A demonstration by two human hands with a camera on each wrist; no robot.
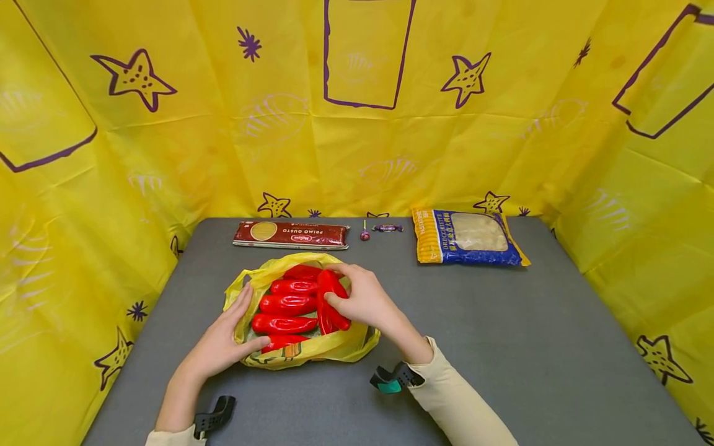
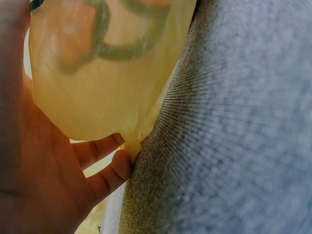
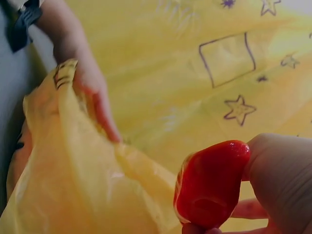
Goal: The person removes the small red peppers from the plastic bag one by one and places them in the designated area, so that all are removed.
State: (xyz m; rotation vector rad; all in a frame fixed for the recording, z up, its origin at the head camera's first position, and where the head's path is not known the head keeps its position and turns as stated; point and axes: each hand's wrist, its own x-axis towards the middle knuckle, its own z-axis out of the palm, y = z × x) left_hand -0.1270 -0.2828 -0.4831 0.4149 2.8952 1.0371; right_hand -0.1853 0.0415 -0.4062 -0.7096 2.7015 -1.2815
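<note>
A yellow plastic bag (image 1: 334,348) stands wide at its mouth, with several glossy red chili peppers (image 1: 287,304) lying side by side in it. My left hand (image 1: 219,347) rests on the bag's left side, thumb and fingers spread at the rim. From the left wrist view, the lower fingers (image 2: 109,178) touch the outside of the bag near the table. At the bag's right side my right hand (image 1: 362,297) grips a red chili pepper (image 1: 334,300) between thumb and fingers, above another pepper. That gripped pepper (image 3: 212,183) shows close up in the right wrist view.
Behind the bag lies a dark red spaghetti pack (image 1: 290,235). Beside it are a lollipop (image 1: 365,235) and a purple wrapped candy (image 1: 387,228). A blue and yellow pasta bag (image 1: 468,238) lies at the back right of the grey table (image 1: 535,347). Yellow printed cloth (image 1: 357,155) surrounds the table.
</note>
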